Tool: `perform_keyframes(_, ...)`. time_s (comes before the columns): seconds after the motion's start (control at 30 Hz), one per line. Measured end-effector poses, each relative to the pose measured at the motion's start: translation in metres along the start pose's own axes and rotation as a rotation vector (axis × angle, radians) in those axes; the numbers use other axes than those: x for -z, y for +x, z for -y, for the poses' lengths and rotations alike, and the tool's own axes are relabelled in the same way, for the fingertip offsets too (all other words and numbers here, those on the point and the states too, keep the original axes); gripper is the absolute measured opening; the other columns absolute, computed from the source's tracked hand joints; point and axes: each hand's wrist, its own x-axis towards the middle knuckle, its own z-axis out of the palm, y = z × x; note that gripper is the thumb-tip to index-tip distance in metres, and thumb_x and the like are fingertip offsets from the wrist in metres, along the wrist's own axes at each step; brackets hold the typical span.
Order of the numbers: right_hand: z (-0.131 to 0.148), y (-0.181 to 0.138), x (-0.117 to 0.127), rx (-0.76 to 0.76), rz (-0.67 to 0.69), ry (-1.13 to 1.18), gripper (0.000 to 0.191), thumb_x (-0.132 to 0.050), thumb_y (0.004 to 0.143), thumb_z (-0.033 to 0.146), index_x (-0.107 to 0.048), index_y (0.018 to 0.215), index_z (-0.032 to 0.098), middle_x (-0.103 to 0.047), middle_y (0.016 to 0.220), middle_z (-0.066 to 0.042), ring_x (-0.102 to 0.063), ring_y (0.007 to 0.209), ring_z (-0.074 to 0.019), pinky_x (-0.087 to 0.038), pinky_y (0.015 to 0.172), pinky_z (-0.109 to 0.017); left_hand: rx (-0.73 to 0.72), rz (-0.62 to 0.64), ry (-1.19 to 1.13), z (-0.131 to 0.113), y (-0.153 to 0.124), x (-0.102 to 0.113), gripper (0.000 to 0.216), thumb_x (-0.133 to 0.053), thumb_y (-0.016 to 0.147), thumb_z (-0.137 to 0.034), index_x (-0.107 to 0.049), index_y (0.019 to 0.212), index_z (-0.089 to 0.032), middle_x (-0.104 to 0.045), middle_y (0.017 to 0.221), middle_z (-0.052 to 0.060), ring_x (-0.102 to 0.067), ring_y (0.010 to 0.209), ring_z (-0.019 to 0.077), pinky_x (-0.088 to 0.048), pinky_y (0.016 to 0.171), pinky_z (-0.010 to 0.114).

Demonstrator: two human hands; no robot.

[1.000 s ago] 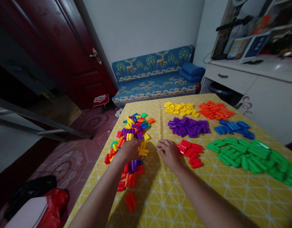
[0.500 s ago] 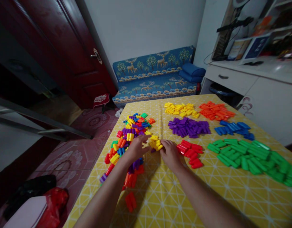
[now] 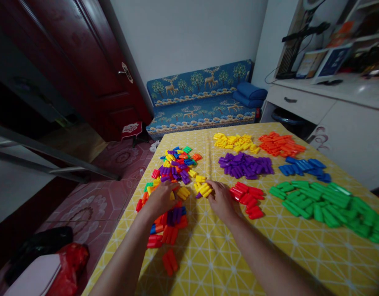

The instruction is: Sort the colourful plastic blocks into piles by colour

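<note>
My left hand (image 3: pixel 160 198) lies palm down on the mixed heap of coloured plastic blocks (image 3: pixel 173 172) at the table's left side, fingers curled over some pieces. My right hand (image 3: pixel 220 199) rests on the yellow cloth (image 3: pixel 214 255) with its fingertips touching a small cluster of yellow blocks (image 3: pixel 202 188). A red pile (image 3: pixel 247 197) lies just right of that hand. Whether either hand grips a block is hidden.
Sorted piles lie further back and right: yellow (image 3: pixel 234 141), orange (image 3: pixel 280 144), purple (image 3: pixel 245 164), blue (image 3: pixel 305 166), green (image 3: pixel 328 201). Two loose orange blocks (image 3: pixel 170 262) sit near the front left edge. A blue sofa (image 3: pixel 201 98) and white cabinet (image 3: pixel 337 119) stand beyond.
My left hand swept several yellow blocks rightward to my right hand, then pulled back left onto the mixed heap. My right hand stays by the gathered yellow cluster.
</note>
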Motion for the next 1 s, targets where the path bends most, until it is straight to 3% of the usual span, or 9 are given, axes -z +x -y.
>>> perform_keyframes(0.1,0.003,0.000,0.002,0.044,0.001,0.027,0.063,-0.053,0.070,0.000,-0.054,0.130,0.017,-0.063,0.125,-0.010,-0.055,0.116,-0.0232,-0.045,0.102,-0.039,0.051,0.001,-0.001,-0.004,-0.003,-0.010,0.056,-0.063,0.073,-0.009,-0.059,0.128,-0.020,-0.061,0.123,0.012,-0.061,0.109,0.0237,-0.048,0.094,0.033)
perform_keyframes(0.2,0.006,-0.001,0.003,0.082,0.015,0.054,0.056,-0.054,0.074,0.002,-0.057,0.127,0.020,-0.062,0.124,-0.008,-0.055,0.116,-0.0217,-0.045,0.102,-0.038,0.086,-0.040,-0.022,-0.006,0.003,-0.023,0.057,-0.060,0.072,-0.004,-0.059,0.127,-0.020,-0.061,0.121,0.012,-0.063,0.103,0.0222,-0.050,0.089,0.032)
perform_keyframes(0.33,0.005,-0.001,0.003,0.059,0.020,0.083,0.039,-0.054,0.082,0.009,-0.062,0.118,0.022,-0.063,0.117,-0.007,-0.057,0.111,-0.0213,-0.047,0.100,-0.038,-0.085,-0.073,-0.149,-0.015,0.017,-0.033,0.057,-0.058,0.069,-0.002,-0.063,0.124,-0.017,-0.065,0.115,0.011,-0.063,0.104,0.0221,-0.049,0.093,0.032)
perform_keyframes(0.5,0.002,0.000,-0.001,-0.002,-0.012,0.081,0.039,-0.052,0.082,0.008,-0.060,0.118,0.018,-0.064,0.114,-0.010,-0.058,0.108,-0.0224,-0.049,0.096,-0.039,-0.255,-0.060,-0.197,-0.031,0.042,-0.025,0.040,-0.058,0.079,-0.012,-0.067,0.118,-0.018,-0.068,0.115,0.010,-0.063,0.109,0.0222,-0.048,0.098,0.033)
perform_keyframes(0.6,-0.001,0.000,-0.004,-0.009,-0.031,0.090,0.036,-0.052,0.083,0.010,-0.059,0.118,0.016,-0.064,0.115,-0.011,-0.059,0.107,-0.0235,-0.050,0.094,-0.040,-0.200,-0.106,-0.085,-0.036,0.063,-0.023,0.050,-0.057,0.080,-0.012,-0.060,0.129,-0.017,-0.063,0.125,0.013,-0.057,0.118,0.0246,-0.046,0.101,0.035)
perform_keyframes(0.77,-0.004,-0.001,-0.007,0.012,-0.049,0.090,0.041,-0.051,0.081,0.008,-0.058,0.121,0.016,-0.064,0.114,-0.011,-0.059,0.109,-0.0233,-0.049,0.095,-0.040,-0.114,0.005,0.083,-0.046,0.089,-0.028,0.053,-0.061,0.077,-0.016,-0.062,0.129,-0.024,-0.063,0.120,0.013,-0.056,0.117,0.0291,-0.046,0.101,0.041)
perform_keyframes(0.87,-0.005,-0.002,-0.008,0.004,-0.060,0.061,0.043,-0.052,0.081,0.008,-0.057,0.122,0.017,-0.064,0.116,-0.012,-0.058,0.111,-0.0242,-0.048,0.097,-0.042,-0.093,0.006,0.088,-0.056,0.088,-0.030,0.049,-0.054,0.080,-0.011,-0.065,0.125,-0.028,-0.065,0.113,0.011,-0.061,0.109,0.0263,-0.050,0.093,0.036)
perform_keyframes(1.0,-0.003,-0.002,-0.007,0.003,-0.035,0.053,0.043,-0.051,0.081,0.007,-0.057,0.122,0.018,-0.064,0.117,-0.011,-0.059,0.110,-0.0233,-0.048,0.097,-0.041,0.009,-0.043,0.016,-0.066,0.068,-0.034,0.044,-0.051,0.081,-0.010,-0.066,0.121,-0.022,-0.066,0.111,0.012,-0.065,0.102,0.0228,-0.051,0.087,0.031)
